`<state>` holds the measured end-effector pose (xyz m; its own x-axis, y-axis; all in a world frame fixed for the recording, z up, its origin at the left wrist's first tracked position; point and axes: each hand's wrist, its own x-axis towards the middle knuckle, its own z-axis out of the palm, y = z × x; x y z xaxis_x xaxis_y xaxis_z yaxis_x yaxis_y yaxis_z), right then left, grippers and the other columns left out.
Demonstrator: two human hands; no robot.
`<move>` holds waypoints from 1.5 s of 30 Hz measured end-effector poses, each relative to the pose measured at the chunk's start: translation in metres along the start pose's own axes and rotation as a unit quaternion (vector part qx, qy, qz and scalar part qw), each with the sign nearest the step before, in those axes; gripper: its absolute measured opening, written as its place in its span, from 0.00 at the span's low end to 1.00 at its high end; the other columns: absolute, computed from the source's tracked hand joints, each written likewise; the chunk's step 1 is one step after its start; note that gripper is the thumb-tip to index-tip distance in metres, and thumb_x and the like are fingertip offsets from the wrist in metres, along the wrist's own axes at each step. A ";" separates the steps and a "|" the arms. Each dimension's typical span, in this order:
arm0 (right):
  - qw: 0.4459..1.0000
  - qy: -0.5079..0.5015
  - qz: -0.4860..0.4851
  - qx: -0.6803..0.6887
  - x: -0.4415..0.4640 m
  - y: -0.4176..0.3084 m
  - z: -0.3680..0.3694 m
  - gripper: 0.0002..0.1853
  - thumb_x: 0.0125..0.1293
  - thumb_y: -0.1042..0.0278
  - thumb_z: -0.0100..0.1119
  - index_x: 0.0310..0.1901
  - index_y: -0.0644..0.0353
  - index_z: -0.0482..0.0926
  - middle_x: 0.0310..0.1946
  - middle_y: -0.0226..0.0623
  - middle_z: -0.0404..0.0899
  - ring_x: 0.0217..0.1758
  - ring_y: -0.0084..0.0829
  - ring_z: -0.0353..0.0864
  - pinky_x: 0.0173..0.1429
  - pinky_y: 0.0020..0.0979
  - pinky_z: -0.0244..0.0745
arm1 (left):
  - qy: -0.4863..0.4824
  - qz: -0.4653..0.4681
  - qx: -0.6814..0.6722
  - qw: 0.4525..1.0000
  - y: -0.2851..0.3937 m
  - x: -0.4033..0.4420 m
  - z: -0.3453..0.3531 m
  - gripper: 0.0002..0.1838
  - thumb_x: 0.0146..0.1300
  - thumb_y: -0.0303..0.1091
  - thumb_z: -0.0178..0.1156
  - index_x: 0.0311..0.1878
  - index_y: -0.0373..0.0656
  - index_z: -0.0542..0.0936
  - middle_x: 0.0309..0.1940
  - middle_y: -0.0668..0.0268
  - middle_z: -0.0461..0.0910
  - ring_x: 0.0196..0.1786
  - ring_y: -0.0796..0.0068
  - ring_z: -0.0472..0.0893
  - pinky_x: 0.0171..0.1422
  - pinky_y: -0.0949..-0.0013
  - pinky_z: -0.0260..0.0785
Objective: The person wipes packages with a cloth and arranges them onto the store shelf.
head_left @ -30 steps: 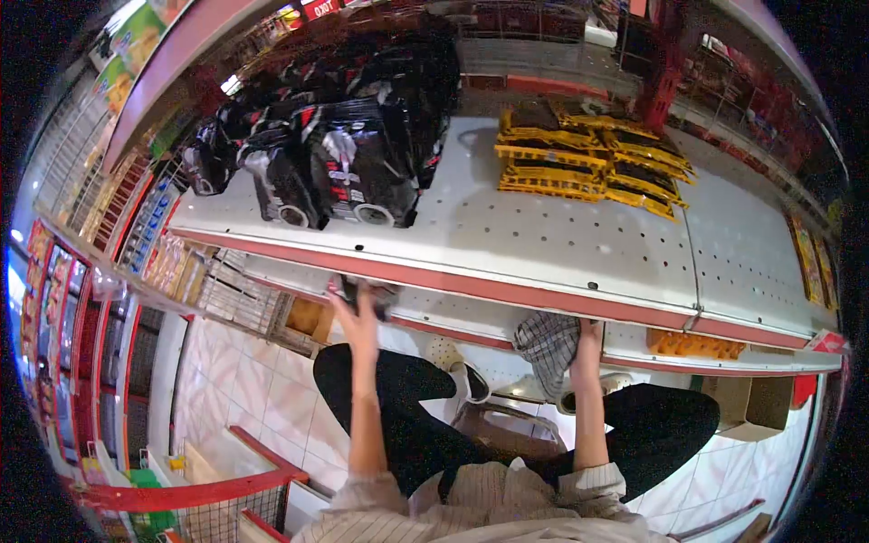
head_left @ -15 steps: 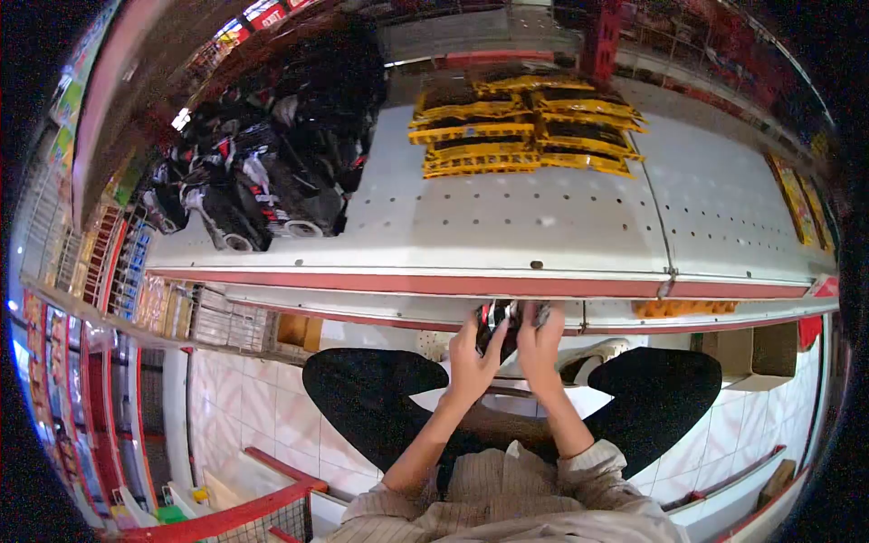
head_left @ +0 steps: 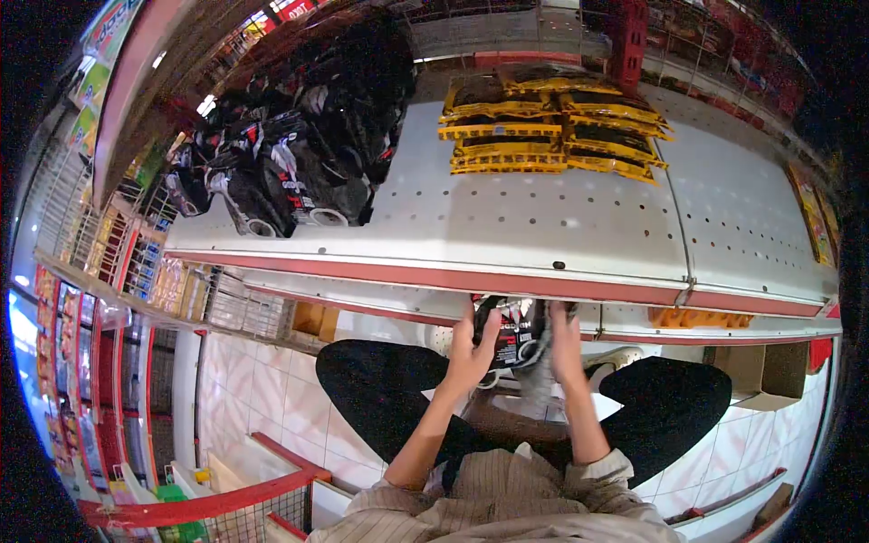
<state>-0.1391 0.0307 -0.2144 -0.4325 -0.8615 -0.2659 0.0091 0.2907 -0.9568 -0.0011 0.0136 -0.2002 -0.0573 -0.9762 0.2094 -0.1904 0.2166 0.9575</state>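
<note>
Just below the front edge of the upper shelf, both hands are around a black packet point(head_left: 509, 335) with white and red print. My left hand point(head_left: 472, 355) grips its left side, with the thumb across the front. At the right side of the packet is my right hand point(head_left: 566, 351), its fingers blurred by motion and partly under the shelf edge. A pale, blurred part hangs at the packet's lower right; I cannot make out what it is. Similar black packets point(head_left: 317, 181) with white rings at their lower ends stand crowded on the upper shelf's left.
Yellow-and-black packets point(head_left: 511, 149) lie in stacks on the white perforated shelf point(head_left: 471, 226). A lower shelf point(head_left: 416, 309) runs beneath it. An open cardboard box point(head_left: 771, 376) is at the right. Wire racks point(head_left: 244, 303) and a red-rimmed basket point(head_left: 208, 500) stand to the left.
The packet has turned so more of its printed face shows. My right hand has moved right, away from my left hand. The view has shifted slightly.
</note>
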 end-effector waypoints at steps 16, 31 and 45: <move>0.813 -0.268 0.051 0.514 0.012 0.100 0.030 0.24 0.61 0.52 0.37 0.51 0.63 0.64 0.46 0.41 0.69 0.46 0.35 0.70 0.54 0.33 0.65 | 0.190 0.261 0.163 0.932 0.006 -0.007 0.016 0.15 0.41 0.19 0.55 0.37 0.32 0.73 0.38 0.54 0.74 0.42 0.57 0.74 0.47 0.65 0.67; 0.847 -0.167 0.130 0.488 0.041 0.046 -0.012 0.25 0.59 0.51 0.37 0.50 0.63 0.66 0.46 0.42 0.70 0.47 0.38 0.69 0.54 0.38 0.64 | 0.511 0.437 0.433 0.601 0.083 0.033 -0.223 0.23 0.59 0.37 0.48 0.53 0.31 0.61 0.44 0.48 0.68 0.45 0.60 0.70 0.46 0.59 0.62; 0.872 -0.149 0.114 0.453 0.037 0.039 -0.017 0.25 0.59 0.51 0.37 0.50 0.63 0.66 0.46 0.41 0.69 0.48 0.38 0.69 0.54 0.38 0.64 | 0.158 0.118 0.165 0.966 0.065 0.211 -0.345 0.28 0.48 0.20 0.53 0.56 0.33 0.60 0.46 0.59 0.68 0.47 0.77 0.68 0.49 0.77 0.60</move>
<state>-0.1701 0.0175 -0.2597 -0.0748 -0.9336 -0.3503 0.8305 0.1361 -0.5401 0.3126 -0.1836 -0.0249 0.1552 -0.8430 0.5150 -0.5141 0.3762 0.7708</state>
